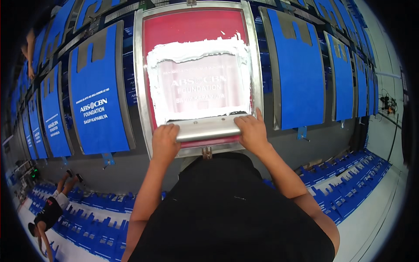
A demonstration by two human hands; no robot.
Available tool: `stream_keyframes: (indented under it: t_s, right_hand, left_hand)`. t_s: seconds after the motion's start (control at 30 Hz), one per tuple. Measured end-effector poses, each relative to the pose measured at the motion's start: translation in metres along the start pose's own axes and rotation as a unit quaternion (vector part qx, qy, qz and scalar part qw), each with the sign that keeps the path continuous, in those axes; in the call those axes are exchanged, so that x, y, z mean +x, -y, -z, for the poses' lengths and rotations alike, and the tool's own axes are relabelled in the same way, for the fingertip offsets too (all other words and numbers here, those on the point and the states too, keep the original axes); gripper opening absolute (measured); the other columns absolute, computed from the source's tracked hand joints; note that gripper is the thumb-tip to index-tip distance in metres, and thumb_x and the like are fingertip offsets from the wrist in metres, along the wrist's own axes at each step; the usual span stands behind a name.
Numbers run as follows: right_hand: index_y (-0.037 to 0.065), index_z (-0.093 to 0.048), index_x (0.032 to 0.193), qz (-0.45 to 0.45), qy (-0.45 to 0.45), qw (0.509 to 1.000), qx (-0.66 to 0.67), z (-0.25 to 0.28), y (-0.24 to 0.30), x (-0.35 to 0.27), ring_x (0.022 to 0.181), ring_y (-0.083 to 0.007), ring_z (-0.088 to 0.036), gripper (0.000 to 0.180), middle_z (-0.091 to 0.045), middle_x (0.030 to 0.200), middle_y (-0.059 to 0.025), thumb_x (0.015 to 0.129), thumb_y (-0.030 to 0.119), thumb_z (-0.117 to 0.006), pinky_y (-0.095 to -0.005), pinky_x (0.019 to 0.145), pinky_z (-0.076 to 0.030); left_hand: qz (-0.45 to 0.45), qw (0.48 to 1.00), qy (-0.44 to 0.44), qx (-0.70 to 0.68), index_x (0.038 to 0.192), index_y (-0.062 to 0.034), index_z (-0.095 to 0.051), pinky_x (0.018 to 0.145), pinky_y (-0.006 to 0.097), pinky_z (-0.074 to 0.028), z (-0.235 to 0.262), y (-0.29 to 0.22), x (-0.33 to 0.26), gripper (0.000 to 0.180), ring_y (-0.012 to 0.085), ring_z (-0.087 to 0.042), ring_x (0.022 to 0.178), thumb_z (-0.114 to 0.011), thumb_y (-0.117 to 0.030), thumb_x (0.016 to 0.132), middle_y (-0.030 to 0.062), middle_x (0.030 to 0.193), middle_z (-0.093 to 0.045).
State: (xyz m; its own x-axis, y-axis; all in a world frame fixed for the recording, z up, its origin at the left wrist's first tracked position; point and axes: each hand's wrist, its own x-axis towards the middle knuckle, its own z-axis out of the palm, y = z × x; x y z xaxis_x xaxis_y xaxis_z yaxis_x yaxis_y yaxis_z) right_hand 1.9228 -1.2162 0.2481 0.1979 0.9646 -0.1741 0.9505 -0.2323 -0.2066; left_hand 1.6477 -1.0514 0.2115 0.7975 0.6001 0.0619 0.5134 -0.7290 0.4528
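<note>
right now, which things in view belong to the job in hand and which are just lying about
In the job:
metal bar, held by left hand and right hand
metal frame
white ink
likely the blue bags on boards

Seemingly just lying about:
bags low at left
dark clutter by right wall

Centre: a frame (139, 70) of bare, silvery metal, dully shiny, borders a screen (192, 26) of smooth, translucent red material. White paste (187, 51), thick and wet-looking, lies in rough, ridged edges upon it. The bar (208, 130) at its lower end is smooth, satin-bright metal. Upper left and upper right: blue sheets (301, 91) of matt, cloth-like material, smooth and flat, lie over grey boards (286, 26) with a dull finish. Lower centre: a black shirt (235, 214) of soft, matt cloth.
</note>
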Motion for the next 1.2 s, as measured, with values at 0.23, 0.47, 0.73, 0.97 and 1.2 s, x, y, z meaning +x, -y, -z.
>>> stream_keyframes:
  t_s: [0.23, 0.47, 0.73, 0.97, 1.2]
  right_hand:
    - [0.018, -0.069, 0.101, -0.025, 0.003, 0.995, -0.097, 0.046, -0.049, 0.175, 0.094, -0.0273, -0.067, 0.032, -0.071, 0.09, -0.0096, 0.071, 0.014, -0.062, -0.0517, 0.102, -0.037]
    - [0.014, -0.069, 0.109, -0.008, 0.075, 0.997, -0.027, 0.102, -0.053, 0.225, 0.097, -0.0313, -0.065, 0.043, -0.07, 0.1, -0.0125, 0.068, 0.008, -0.058, -0.0399, 0.087, -0.052]
    - [0.007, -0.067, 0.114, -0.002, 0.111, 0.994, -0.009, 0.112, -0.063, 0.269, 0.083, -0.0335, -0.068, 0.05, -0.069, 0.092, -0.019, 0.065, 0.007, -0.057, -0.0396, 0.077, -0.056]
    - [0.008, -0.064, 0.118, 0.057, 0.094, 0.994, -0.028, 0.091, -0.045, 0.283, 0.1, -0.0347, -0.063, 0.053, -0.068, 0.105, -0.0184, 0.065, 0.008, -0.059, -0.0408, 0.085, -0.052]
    - [0.019, -0.063, 0.123, 0.01, 0.061, 0.997, -0.051, 0.086, -0.011, 0.246, 0.106, -0.0303, -0.063, 0.058, -0.067, 0.113, -0.012, 0.065, 0.011, -0.06, -0.0411, 0.09, -0.051]
  left_hand:
    - [0.052, 0.998, 0.014, 0.041, 0.092, -0.0103, -0.07, 0.074, 0.045, -0.053, 0.036, 0.052, 0.182, 0.025, 0.0355, -0.066, 0.081, -0.075, -0.019, 0.069, 0.0159, 0.084, -0.069]
    - [0.077, 0.996, -0.006, 0.034, 0.103, -0.0058, -0.07, 0.079, 0.04, -0.051, 0.079, 0.046, 0.211, 0.04, 0.0331, -0.067, 0.085, -0.08, -0.025, 0.07, 0.0166, 0.09, -0.069]
    - [0.22, 0.908, 0.258, -0.246, 0.091, -0.0009, -0.067, 0.07, 0.041, -0.051, 0.027, -0.032, -0.008, 0.039, 0.03, -0.066, 0.077, -0.059, -0.039, 0.091, 0.0179, 0.079, -0.067]
    - [0.284, 0.705, 0.242, -0.602, 0.088, -0.0003, -0.068, 0.064, 0.025, -0.046, -0.101, -0.073, -0.103, 0.047, 0.0073, -0.056, 0.068, -0.057, -0.045, 0.094, 0.0022, 0.072, -0.065]
    - [0.311, 0.721, 0.258, -0.564, 0.078, -0.002, -0.066, 0.05, 0.023, -0.042, -0.057, -0.094, -0.096, 0.047, 0.007, -0.052, 0.054, -0.054, -0.044, 0.097, 0.0013, 0.063, -0.058]
